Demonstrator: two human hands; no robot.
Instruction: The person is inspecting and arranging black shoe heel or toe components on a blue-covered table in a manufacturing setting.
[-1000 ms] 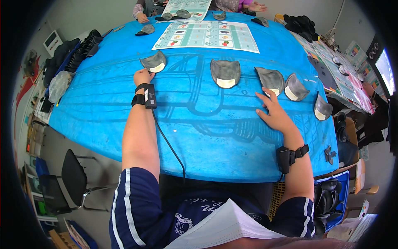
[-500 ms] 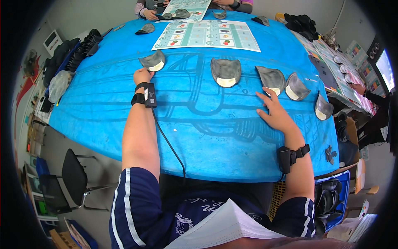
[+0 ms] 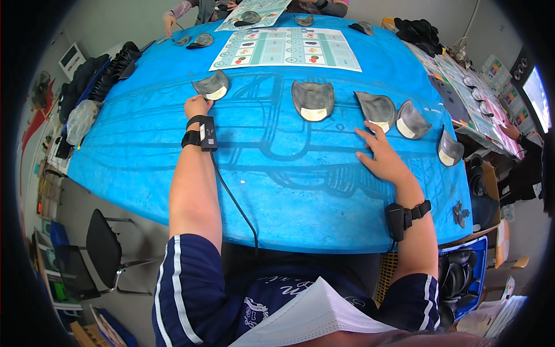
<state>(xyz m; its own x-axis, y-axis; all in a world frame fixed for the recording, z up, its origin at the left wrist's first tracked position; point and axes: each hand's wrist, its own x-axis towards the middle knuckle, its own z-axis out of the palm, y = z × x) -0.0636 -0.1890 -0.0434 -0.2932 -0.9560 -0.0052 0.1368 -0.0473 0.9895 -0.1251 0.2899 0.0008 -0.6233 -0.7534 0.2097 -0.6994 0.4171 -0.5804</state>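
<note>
Several grey shoe-toe pieces with pale edges lie in a row on a blue-covered table [image 3: 144, 150]. My left hand [image 3: 197, 106] is curled at the near edge of the leftmost piece [image 3: 211, 85], touching it. My right hand [image 3: 384, 155] rests flat on the table with fingers spread, fingertips just below another grey piece [image 3: 377, 109]. A further piece [image 3: 313, 99] lies between my hands, and two more lie to the right, one [image 3: 411, 120] close by and one [image 3: 449, 148] near the table's edge. Both wrists carry black bands, the left with a cable.
A printed chart sheet [image 3: 287, 48] lies beyond the row. Other people's hands [image 3: 170, 20] and more grey pieces are at the far edge. A side table with papers [image 3: 462, 81] stands to the right, a black chair [image 3: 101, 243] at lower left, a blue crate [image 3: 462, 272] at lower right.
</note>
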